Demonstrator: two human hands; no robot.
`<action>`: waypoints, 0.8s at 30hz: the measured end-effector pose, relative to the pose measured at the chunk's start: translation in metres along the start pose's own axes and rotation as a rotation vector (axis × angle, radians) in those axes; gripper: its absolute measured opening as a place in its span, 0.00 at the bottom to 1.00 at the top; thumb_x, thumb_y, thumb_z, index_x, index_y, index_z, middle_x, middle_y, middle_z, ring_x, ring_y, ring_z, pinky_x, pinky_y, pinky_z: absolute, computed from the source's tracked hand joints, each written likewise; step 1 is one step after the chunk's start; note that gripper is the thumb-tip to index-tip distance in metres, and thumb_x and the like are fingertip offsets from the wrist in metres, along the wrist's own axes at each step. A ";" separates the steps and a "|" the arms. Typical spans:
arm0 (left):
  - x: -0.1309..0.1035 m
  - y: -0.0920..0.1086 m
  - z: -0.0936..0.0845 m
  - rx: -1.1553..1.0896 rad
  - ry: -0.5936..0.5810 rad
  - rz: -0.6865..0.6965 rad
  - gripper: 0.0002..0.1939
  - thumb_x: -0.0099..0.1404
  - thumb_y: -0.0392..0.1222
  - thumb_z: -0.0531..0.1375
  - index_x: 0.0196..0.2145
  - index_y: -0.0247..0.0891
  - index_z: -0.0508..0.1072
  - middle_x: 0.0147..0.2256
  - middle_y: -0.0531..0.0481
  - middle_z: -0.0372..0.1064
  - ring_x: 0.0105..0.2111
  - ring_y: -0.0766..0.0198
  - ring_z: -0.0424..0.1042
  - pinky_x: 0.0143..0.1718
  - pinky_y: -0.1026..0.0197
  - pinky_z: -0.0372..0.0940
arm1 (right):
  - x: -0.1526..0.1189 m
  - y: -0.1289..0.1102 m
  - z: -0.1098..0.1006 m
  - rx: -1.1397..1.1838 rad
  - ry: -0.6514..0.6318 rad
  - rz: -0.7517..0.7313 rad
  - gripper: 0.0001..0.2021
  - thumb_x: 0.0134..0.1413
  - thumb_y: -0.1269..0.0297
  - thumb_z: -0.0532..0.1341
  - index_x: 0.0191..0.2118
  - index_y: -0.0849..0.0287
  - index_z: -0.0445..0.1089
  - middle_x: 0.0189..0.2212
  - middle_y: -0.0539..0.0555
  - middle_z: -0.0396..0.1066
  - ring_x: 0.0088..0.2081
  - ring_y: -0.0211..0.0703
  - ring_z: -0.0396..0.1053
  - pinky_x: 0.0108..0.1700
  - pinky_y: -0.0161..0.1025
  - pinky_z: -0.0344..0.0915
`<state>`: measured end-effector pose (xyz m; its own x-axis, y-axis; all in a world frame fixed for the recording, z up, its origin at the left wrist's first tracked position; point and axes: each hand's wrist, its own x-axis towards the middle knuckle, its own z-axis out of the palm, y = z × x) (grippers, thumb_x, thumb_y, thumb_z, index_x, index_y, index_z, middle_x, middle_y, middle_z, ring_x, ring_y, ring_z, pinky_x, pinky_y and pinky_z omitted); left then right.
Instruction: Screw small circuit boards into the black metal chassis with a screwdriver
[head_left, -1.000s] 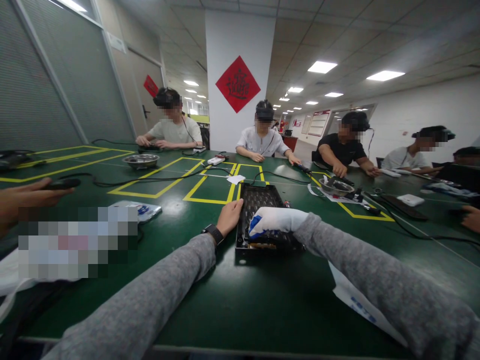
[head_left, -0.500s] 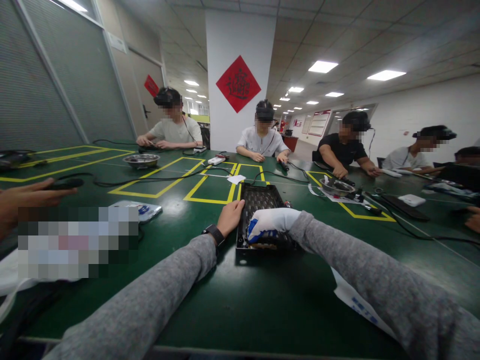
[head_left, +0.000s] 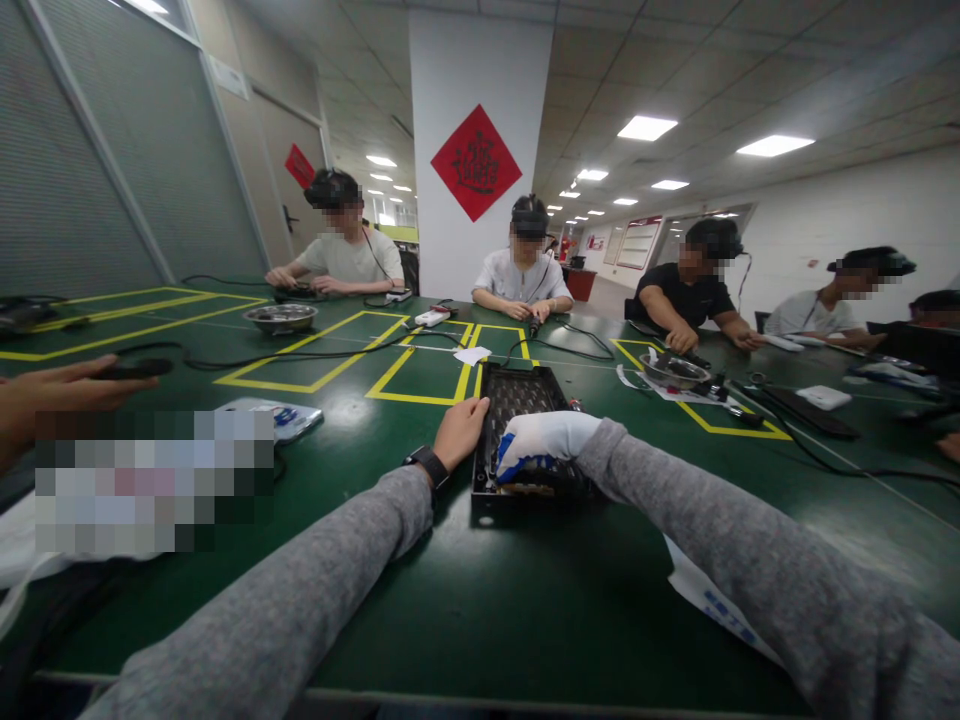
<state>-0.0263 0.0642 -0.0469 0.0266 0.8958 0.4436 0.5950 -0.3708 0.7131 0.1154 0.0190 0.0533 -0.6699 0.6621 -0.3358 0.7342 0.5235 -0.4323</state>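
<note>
A black open casing [head_left: 517,388] with a perforated, patterned floor lies on the green table in front of me. My left hand [head_left: 460,436], bare with a dark watch at the wrist, grips the casing's left wall, fingertips at the edge. My right hand [head_left: 541,446] wears a white glove with blue on the fingers. It is inside the near half of the casing, with its fingers curled down. Whatever those fingers hold or press is hidden beneath the glove. A light brownish strip [head_left: 525,490] shows under the glove near the casing's front wall.
Metal bowls [head_left: 280,319] stand far left and right. A blurred white package [head_left: 150,490] and a clear packet [head_left: 296,420] lie left, near another person's hand [head_left: 60,400]. White paper [head_left: 720,605] is under my right forearm. Cables and yellow tape cross the table; people sit opposite.
My hands and the casing stay almost still. Across the table, the middle person's hand has drawn inward with a dark handheld item, so both their hands are now close together.
</note>
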 end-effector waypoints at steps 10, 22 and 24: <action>-0.001 0.001 0.000 0.023 0.004 0.005 0.21 0.65 0.49 0.45 0.20 0.36 0.61 0.22 0.52 0.62 0.25 0.66 0.60 0.27 0.64 0.49 | -0.003 -0.005 -0.002 -0.118 -0.009 -0.152 0.08 0.39 0.72 0.64 0.30 0.59 0.77 0.33 0.50 0.77 0.42 0.41 0.71 0.47 0.31 0.62; -0.001 0.000 0.001 0.027 0.006 0.008 0.21 0.65 0.49 0.45 0.20 0.36 0.62 0.23 0.52 0.63 0.25 0.67 0.60 0.27 0.64 0.49 | -0.007 -0.007 -0.002 -0.074 0.013 -0.080 0.08 0.39 0.64 0.65 0.28 0.60 0.77 0.29 0.51 0.76 0.39 0.44 0.71 0.47 0.33 0.62; -0.001 0.000 0.001 0.025 0.007 0.005 0.21 0.65 0.49 0.45 0.20 0.36 0.61 0.22 0.52 0.62 0.25 0.67 0.60 0.27 0.64 0.49 | -0.007 -0.007 -0.001 -0.057 0.016 -0.068 0.08 0.38 0.63 0.65 0.28 0.60 0.77 0.29 0.50 0.76 0.39 0.44 0.71 0.46 0.33 0.62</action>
<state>-0.0258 0.0636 -0.0475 0.0244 0.8923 0.4508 0.6146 -0.3690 0.6972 0.1152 0.0114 0.0597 -0.7171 0.6319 -0.2940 0.6923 0.5973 -0.4049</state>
